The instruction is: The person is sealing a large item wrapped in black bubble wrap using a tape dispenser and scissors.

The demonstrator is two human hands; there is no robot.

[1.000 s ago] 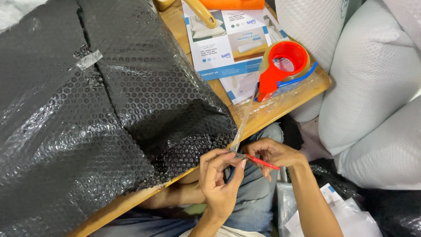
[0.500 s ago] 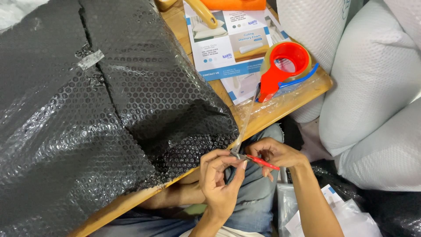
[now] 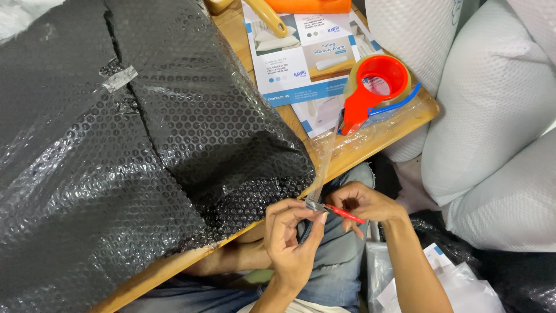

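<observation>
A strip of clear tape (image 3: pixel 328 156) runs from the red tape dispenser (image 3: pixel 370 93) on the wooden table down to my hands below the table's edge. My left hand (image 3: pixel 292 240) pinches the lower end of the strip. My right hand (image 3: pixel 365 204) holds a small red-handled cutter (image 3: pixel 343 213) with its tip at the tape, right by my left fingertips. A big parcel wrapped in black bubble wrap (image 3: pixel 127 150) fills the left of the table, its corner just above my hands.
Printed leaflets (image 3: pixel 301 64) lie under the dispenser on the wooden table (image 3: pixel 382 139). White padded bundles (image 3: pixel 492 127) stand at the right. More papers and plastic (image 3: pixel 457 284) lie on the floor by my legs. An orange object (image 3: pixel 313 6) sits at the top edge.
My hands stay together at the tape's end and have barely moved. The dispenser and the parcel are where they were.
</observation>
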